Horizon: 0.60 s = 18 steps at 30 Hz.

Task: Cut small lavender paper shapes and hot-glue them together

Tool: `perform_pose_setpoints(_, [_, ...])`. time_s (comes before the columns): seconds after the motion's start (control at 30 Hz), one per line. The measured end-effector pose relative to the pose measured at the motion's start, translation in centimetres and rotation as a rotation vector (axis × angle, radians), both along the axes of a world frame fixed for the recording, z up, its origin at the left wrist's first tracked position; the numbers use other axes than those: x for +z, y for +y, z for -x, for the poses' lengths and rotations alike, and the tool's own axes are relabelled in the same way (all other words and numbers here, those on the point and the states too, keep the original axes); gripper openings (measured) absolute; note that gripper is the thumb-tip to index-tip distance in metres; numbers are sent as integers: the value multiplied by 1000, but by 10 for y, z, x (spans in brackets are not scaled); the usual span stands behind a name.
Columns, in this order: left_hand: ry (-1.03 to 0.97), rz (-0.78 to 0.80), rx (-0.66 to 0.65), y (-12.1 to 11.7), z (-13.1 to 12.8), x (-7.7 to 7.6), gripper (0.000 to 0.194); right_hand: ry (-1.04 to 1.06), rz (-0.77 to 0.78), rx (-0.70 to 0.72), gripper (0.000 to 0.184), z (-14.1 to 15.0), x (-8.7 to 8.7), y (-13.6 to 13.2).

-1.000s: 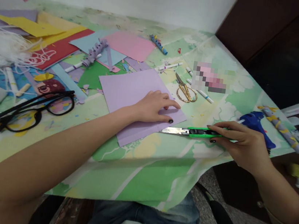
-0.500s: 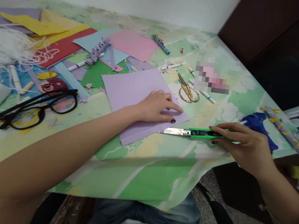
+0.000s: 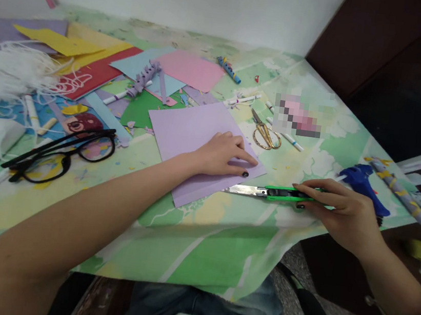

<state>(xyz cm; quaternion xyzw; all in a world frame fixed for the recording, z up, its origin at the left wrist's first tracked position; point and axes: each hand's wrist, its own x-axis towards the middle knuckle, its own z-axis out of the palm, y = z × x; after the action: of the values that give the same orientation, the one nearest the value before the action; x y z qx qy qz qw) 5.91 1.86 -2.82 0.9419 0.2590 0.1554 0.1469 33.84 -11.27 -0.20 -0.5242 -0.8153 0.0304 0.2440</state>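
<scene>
A sheet of purple paper [image 3: 190,134] lies on the patterned tablecloth, with a crease along its near edge. Pressed down on its right part is my left hand [image 3: 226,155], fingers spread and holding nothing. My right hand [image 3: 343,208] grips a green utility knife [image 3: 287,194] between thumb and fingers. The long metal blade is out and points left, its tip at the paper's near right edge. Whether the tip lies under or beside the paper I cannot tell. Gold-handled scissors [image 3: 264,133] rest beyond the paper.
Black glasses [image 3: 64,161], white yarn [image 3: 16,70] and coloured paper sheets [image 3: 191,69] crowd the left and back. A blue glue gun [image 3: 365,185] and a wrapped paper roll [image 3: 396,184] lie at the right by the table's edge. Several markers [image 3: 292,141] lie near the scissors.
The whole view has shifted slightly, so things sit a little lower and to the right. Hands, paper and knife keep nearly the same places relative to each other.
</scene>
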Motion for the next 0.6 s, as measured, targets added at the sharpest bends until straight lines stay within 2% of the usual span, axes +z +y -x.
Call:
perform_pose_setpoints(0.33, [-5,5,0,0,0,1,34,27,-7,44,22,7,-1,2])
perform_pose_setpoints(0.6, [-8,10,0,0,0,2,34,26,-1,18,21,9,1,-1])
